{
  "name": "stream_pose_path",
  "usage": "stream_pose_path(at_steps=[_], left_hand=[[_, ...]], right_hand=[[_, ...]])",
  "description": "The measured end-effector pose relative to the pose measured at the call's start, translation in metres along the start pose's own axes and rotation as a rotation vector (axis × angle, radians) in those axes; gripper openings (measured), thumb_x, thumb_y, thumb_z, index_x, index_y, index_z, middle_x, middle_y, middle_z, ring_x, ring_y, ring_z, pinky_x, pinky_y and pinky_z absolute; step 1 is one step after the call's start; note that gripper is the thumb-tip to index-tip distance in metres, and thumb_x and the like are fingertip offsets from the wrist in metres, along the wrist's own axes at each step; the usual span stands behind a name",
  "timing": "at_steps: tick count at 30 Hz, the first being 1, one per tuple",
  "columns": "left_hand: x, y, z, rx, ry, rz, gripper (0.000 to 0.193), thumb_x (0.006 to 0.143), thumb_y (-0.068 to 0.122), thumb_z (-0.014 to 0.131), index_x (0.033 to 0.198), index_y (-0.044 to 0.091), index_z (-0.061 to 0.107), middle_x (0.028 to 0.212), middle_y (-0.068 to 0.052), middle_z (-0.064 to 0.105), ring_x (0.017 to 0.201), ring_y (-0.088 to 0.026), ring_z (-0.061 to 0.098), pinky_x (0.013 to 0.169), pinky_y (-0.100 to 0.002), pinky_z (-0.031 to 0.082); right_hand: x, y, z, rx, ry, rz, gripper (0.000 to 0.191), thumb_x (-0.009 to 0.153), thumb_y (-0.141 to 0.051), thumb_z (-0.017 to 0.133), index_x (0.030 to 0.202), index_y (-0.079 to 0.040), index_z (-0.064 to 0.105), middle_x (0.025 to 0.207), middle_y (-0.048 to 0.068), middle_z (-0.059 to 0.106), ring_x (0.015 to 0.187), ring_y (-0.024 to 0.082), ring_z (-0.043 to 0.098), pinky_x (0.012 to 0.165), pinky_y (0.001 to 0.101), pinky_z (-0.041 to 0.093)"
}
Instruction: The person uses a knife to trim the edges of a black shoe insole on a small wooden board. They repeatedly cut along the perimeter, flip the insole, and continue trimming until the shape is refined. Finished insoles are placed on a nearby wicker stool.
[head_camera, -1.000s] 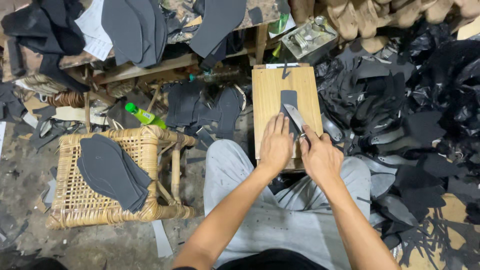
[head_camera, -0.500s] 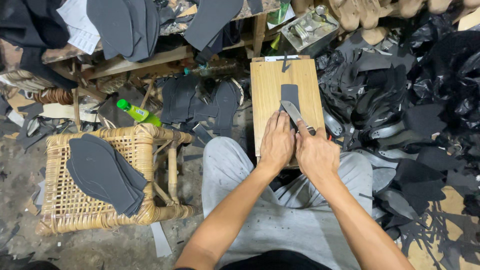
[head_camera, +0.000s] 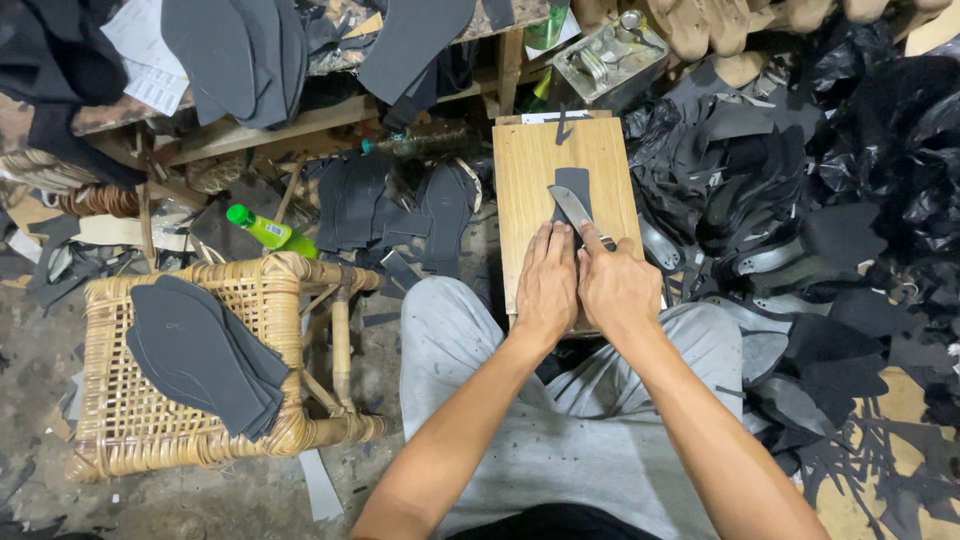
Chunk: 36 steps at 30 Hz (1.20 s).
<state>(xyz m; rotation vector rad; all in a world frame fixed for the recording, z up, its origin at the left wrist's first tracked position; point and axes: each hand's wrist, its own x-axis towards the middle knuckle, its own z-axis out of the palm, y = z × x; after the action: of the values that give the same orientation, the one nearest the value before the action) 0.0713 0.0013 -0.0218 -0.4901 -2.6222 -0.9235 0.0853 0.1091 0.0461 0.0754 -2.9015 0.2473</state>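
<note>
A wooden board (head_camera: 530, 190) rests on my lap, with a dark grey sole-shaped piece (head_camera: 574, 184) lying flat on it. My left hand (head_camera: 546, 285) presses down on the near end of that piece, fingers together. My right hand (head_camera: 618, 288) is closed round the handle of a knife (head_camera: 570, 205), whose metal blade lies across the dark piece, pointing away and to the left. Both hands touch each other side by side on the board.
A wicker stool (head_camera: 140, 410) at my left carries a stack of dark cut soles (head_camera: 205, 352). A green bottle (head_camera: 268, 231) lies behind it. Heaps of black scraps (head_camera: 800, 200) fill the right side, with a metal can (head_camera: 610, 55) and a cluttered wooden bench (head_camera: 250, 135) beyond.
My hands have stayed on the board; the knife blade has shifted slightly up and left across the dark piece. The camera view has drifted a little.
</note>
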Motion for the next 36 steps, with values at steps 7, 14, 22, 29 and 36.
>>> stream_pose_path(at_steps=[7,14,22,29,36], left_hand=[[0.002,-0.002,0.002,0.07,0.015,0.04,0.055,0.093,0.018,0.055,0.136,-0.015,0.052,0.143,-0.028,0.052,0.139,-0.043,0.044,0.119,-0.048,0.032],[-0.002,-0.001,0.006,0.135,-0.018,0.031,0.055,0.094,0.017,0.054,0.139,-0.014,0.052,0.144,-0.026,0.054,0.14,-0.04,0.046,0.121,-0.046,0.034],[0.001,-0.001,0.006,0.138,-0.014,0.02,0.05,0.099,0.017,0.048,0.138,-0.013,0.053,0.144,-0.027,0.053,0.141,-0.041,0.045,0.121,-0.046,0.033],[0.0,0.007,0.003,0.101,0.001,0.0,0.05,0.097,0.015,0.049,0.138,-0.013,0.053,0.143,-0.027,0.054,0.138,-0.042,0.047,0.12,-0.047,0.034],[-0.002,0.008,0.01,0.092,-0.057,-0.04,0.057,0.091,0.018,0.055,0.139,-0.013,0.049,0.147,-0.029,0.05,0.139,-0.041,0.044,0.12,-0.048,0.032]], right_hand=[[-0.015,0.002,-0.01,-0.06,-0.022,0.001,0.042,0.094,-0.032,0.061,0.135,-0.021,0.067,0.088,0.026,0.066,0.055,0.037,0.068,0.048,0.0463,0.055],[-0.013,-0.002,-0.003,-0.059,-0.046,0.051,0.043,0.099,-0.033,0.06,0.139,-0.021,0.065,0.086,0.024,0.067,0.062,0.039,0.069,0.055,0.0479,0.056],[0.008,0.0,0.01,-0.027,-0.042,0.053,0.042,0.098,-0.033,0.059,0.138,-0.021,0.065,0.089,0.025,0.067,0.065,0.04,0.071,0.058,0.0488,0.056],[0.015,0.007,0.001,0.016,-0.062,0.032,0.041,0.1,-0.033,0.058,0.139,-0.022,0.065,0.087,0.025,0.068,0.067,0.042,0.07,0.061,0.051,0.056],[-0.023,0.003,-0.018,-0.031,-0.102,0.046,0.043,0.097,-0.034,0.059,0.138,-0.022,0.065,0.088,0.025,0.067,0.059,0.04,0.068,0.055,0.0503,0.055]])
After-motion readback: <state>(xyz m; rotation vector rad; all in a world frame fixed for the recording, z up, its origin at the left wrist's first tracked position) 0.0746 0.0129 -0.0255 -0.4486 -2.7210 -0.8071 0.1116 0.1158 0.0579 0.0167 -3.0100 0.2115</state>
